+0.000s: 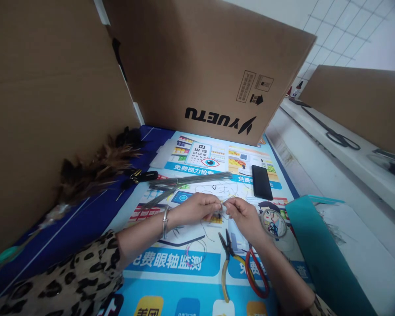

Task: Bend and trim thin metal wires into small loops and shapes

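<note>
My left hand (207,207) is closed in a pinch, thumb against forefinger. Facing it, my right hand (242,215) pinches too, and the fingertips of both nearly meet over the printed table cover (171,285). Something small and thin sits between them, too small to make out. Below my right hand lie pliers (228,250) with yellowish handles, jaws apart. Beside them is a red-handled tool (256,276), partly hidden under my right forearm. A bundle of thin straight wires (197,179) lies beyond my hands. Loops of thin coloured wire or thread (195,252) rest below my left hand.
A black phone (262,182) and a round clear dish (283,230) lie to the right, near a teal-edged tray (319,245). Brown feathers (92,166) line the left side. Cardboard panels (200,57) stand behind and left. Black scissors (335,134) lie on a ledge.
</note>
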`<action>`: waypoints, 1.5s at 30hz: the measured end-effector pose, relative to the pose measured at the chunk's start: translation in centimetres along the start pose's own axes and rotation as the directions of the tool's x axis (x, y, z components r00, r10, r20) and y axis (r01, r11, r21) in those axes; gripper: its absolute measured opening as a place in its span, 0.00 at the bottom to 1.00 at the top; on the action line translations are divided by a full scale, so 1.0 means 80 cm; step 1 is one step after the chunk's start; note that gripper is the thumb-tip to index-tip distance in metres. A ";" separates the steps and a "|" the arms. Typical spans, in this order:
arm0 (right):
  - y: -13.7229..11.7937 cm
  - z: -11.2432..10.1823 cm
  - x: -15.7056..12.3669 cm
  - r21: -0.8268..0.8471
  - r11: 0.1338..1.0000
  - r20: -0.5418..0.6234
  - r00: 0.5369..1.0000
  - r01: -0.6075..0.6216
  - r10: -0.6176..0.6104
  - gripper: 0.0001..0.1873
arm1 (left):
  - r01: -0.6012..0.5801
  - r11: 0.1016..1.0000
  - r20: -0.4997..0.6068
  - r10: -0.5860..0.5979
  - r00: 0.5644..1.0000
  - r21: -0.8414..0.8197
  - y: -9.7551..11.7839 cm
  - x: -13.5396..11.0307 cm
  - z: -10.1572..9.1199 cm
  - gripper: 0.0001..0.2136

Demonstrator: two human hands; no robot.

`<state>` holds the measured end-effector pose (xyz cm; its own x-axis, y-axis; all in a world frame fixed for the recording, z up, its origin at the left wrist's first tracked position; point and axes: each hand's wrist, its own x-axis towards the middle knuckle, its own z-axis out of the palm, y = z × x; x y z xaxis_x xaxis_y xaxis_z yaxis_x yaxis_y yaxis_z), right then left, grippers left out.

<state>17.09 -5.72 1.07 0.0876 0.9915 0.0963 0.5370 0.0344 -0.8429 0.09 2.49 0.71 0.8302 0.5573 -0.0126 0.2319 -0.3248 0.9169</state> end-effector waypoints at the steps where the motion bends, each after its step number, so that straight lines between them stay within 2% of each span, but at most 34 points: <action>1: 0.000 -0.001 0.000 -0.075 0.997 -0.019 0.999 0.031 -0.033 0.11 | 0.011 1.000 0.005 -0.011 1.000 -0.021 0.001 -0.001 0.000 0.16; 3: -0.001 -0.005 0.002 -0.181 0.980 -0.023 0.996 0.079 -0.084 0.11 | 0.034 0.999 -0.008 -0.034 0.999 -0.037 0.002 -0.001 0.001 0.16; 6: -0.004 -0.019 0.003 -0.313 0.946 -0.036 0.994 0.083 -0.099 0.16 | 0.072 0.997 -0.099 -0.071 0.993 0.009 -0.001 0.002 0.002 0.14; 9: -0.016 -0.033 -0.010 -0.577 0.817 -0.111 0.989 0.013 -0.094 0.17 | 0.099 0.993 -0.197 -0.085 0.977 0.063 -0.006 0.004 0.002 0.13; 10: -0.022 -0.035 -0.019 -0.655 0.756 -0.085 0.993 0.004 -0.079 0.15 | 0.101 0.992 -0.218 -0.083 0.972 0.073 -0.008 0.005 0.002 0.13; 12: -0.034 -0.030 -0.042 -0.766 0.640 0.066 0.998 0.048 0.005 0.12 | 0.090 0.992 -0.250 -0.066 0.966 0.083 -0.009 0.005 0.001 0.13; 14: -0.043 -0.018 -0.068 -0.817 0.565 0.190 0.979 0.113 0.078 0.13 | 0.072 0.993 -0.279 -0.044 0.959 0.088 -0.010 0.005 0.000 0.12; 16: -0.046 -0.004 -0.090 -0.836 0.527 0.242 0.965 0.152 0.105 0.16 | 0.062 0.994 -0.305 -0.032 0.952 0.087 -0.009 0.004 -0.001 0.12; 19: -0.043 0.014 -0.106 -0.866 0.475 0.228 0.968 0.154 0.101 0.18 | 0.057 0.995 -0.314 -0.030 0.949 0.079 -0.008 0.003 -0.001 0.12; 23: -0.041 0.028 -0.103 -0.894 0.445 0.151 0.974 0.061 0.171 0.11 | 0.048 0.995 -0.320 -0.018 0.947 0.085 -0.011 0.004 0.000 0.12; 26: -0.043 0.028 -0.099 -0.892 0.452 0.096 0.972 -0.011 0.212 0.09 | 0.038 0.994 -0.318 -0.004 0.948 0.101 -0.016 0.005 0.002 0.12; 29: -0.044 0.016 -0.108 -0.895 0.444 0.061 0.977 -0.037 0.205 0.10 | 0.003 0.992 -0.305 0.037 0.952 0.128 -0.021 0.006 0.004 0.12; 32: -0.037 -0.004 -0.127 -0.915 0.387 -0.027 0.975 -0.114 0.222 0.13 | -0.003 0.990 -0.293 0.044 0.955 0.138 -0.026 0.007 0.006 0.11; 34: -0.029 -0.015 -0.139 -0.911 0.390 -0.031 0.965 -0.134 0.259 0.16 | -0.002 0.991 -0.287 0.040 0.957 0.131 -0.027 0.007 0.006 0.11; 36: -0.021 -0.021 -0.146 -0.895 0.429 0.003 0.961 -0.121 0.277 0.20 | -0.007 0.993 -0.285 0.041 0.958 0.118 -0.027 0.007 0.006 0.11; 40: -0.010 -0.026 -0.144 -0.860 0.506 0.058 0.974 -0.062 0.218 0.27 | -0.015 0.998 -0.279 0.031 0.960 0.060 -0.021 0.003 0.006 0.11; 45: -0.002 -0.031 -0.137 -0.882 0.462 0.010 0.978 -0.090 0.211 0.26 | -0.011 1.000 -0.245 0.007 0.970 -0.014 -0.019 0.003 0.008 0.12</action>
<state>18.13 -16.89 1.48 0.1901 0.9777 -0.0888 0.9805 -0.1844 0.0686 0.23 2.61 -0.92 0.6824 0.7252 0.0918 0.2162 -0.3202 0.9224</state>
